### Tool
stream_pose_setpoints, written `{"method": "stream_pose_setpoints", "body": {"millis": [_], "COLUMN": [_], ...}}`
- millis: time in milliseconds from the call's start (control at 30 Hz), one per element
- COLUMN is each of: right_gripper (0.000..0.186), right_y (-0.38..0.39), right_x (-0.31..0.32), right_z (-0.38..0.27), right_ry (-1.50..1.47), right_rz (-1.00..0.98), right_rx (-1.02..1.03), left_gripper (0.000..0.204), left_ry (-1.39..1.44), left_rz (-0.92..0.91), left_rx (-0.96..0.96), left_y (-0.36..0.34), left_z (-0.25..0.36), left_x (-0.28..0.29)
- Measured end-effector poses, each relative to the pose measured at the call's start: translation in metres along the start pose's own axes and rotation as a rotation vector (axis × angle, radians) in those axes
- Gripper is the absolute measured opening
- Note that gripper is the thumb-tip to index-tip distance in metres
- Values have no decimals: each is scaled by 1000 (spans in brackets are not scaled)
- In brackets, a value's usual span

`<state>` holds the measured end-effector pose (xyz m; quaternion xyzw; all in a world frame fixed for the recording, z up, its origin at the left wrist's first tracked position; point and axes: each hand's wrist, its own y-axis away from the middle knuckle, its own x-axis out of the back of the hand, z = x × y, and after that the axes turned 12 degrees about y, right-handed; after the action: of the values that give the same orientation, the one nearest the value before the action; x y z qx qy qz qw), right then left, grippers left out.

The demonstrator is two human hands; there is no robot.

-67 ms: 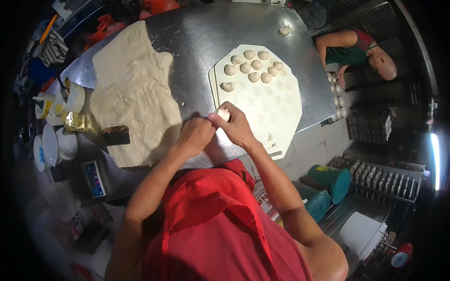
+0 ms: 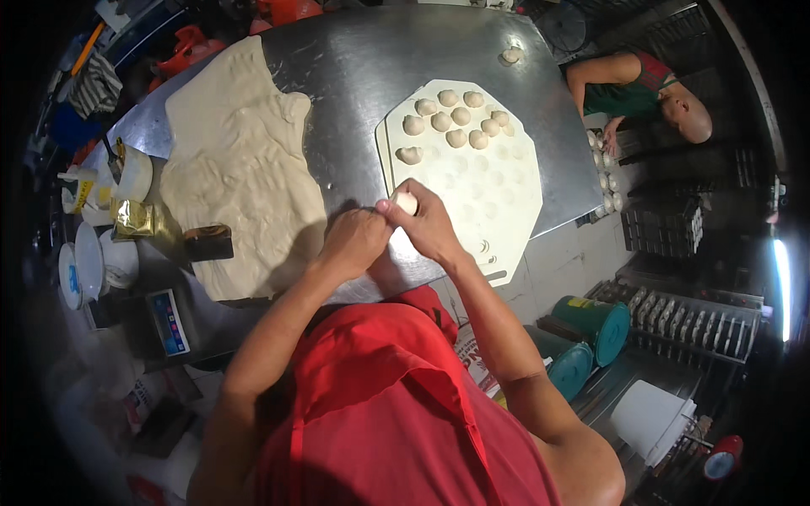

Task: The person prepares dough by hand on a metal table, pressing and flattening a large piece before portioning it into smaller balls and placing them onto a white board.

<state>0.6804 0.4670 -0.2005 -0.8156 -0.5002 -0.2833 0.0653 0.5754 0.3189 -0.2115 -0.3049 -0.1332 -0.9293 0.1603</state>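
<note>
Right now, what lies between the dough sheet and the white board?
In the head view, steel tabletop shows there, with the left hand over the near end.

2 bare forearms (image 2: 283, 333) angled inward; left hand (image 2: 355, 239) curled, right hand (image 2: 430, 223) pinching just beside.

A long white light (image 2: 783, 289) glows very bright on the right. The metal table (image 2: 350, 72) shines. A soft shadow lies on the dough (image 2: 240, 156). The corners are black, and straight lines bend.
</note>
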Motion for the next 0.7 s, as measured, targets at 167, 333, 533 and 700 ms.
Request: {"method": "stream_pose_setpoints", "body": {"millis": [167,333,533,700], "right_gripper": [37,27,36,28], "right_y": [-14,-8,-113,-130], "right_x": [7,14,69,48], "right_z": [4,-22,135,162], "right_ry": [62,-19,171,439], "right_rz": [148,-111,151,72], "right_rx": [-10,206,201,343], "left_gripper": [25,23,13,16], "left_ry": [-109,-30,-71,79], "left_rz": [97,234,509,615], "left_rx": [-168,69,500,796], "left_y": [-27,-22,-1,66], "left_z": [5,-40,-57,-117], "left_x": [-10,-11,9,-21]}}
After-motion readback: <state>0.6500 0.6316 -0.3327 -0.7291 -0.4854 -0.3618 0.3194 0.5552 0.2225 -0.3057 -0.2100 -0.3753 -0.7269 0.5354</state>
